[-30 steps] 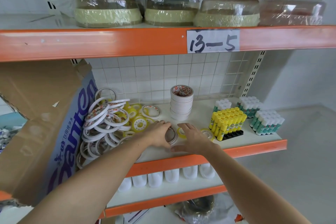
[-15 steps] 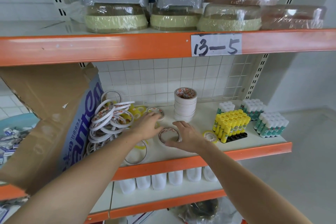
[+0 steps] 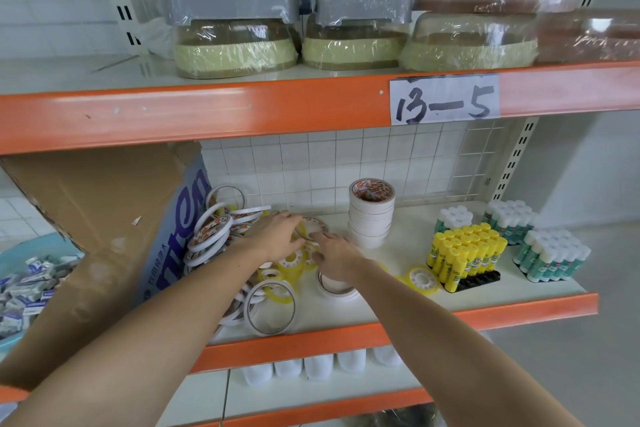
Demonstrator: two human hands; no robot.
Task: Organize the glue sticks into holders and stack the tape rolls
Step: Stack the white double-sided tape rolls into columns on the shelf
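The orange-edged shelf [image 3: 519, 308] carries all the task's things, and the stack of white tape rolls [image 3: 371, 218] standing near its middle serves here as the landmark. Left of the stack, a big cardboard box [image 3: 104, 236] lies tipped on its side with the opening toward the shelf. From the box a pile of thin white tape rolls [image 3: 214, 232] spreads toward the stack, some leaning and some flat. Right of the stack stand the yellow glue sticks [image 3: 465, 255], upright in a black holder [image 3: 479, 281]; farther right of them are packs of white-capped glue sticks [image 3: 550, 258]. In front of the stack and a little to the right, a small yellow tape roll [image 3: 420, 279] lies flat. Between the pile and the stack several more small yellow rolls [image 3: 294, 260] lie flat, partly under the arms.

Just left of the stack a flat white tape roll [image 3: 313, 227] lies on the shelf, and both hands meet at it. The left hand [image 3: 277, 236] has its fingers curled over the left rim of this roll. The right hand [image 3: 334, 255] reaches with straight fingers, the fingertips touching the front edge of the same roll. Directly under the right wrist, another white roll [image 3: 337, 286] lies flat in front of the stack.
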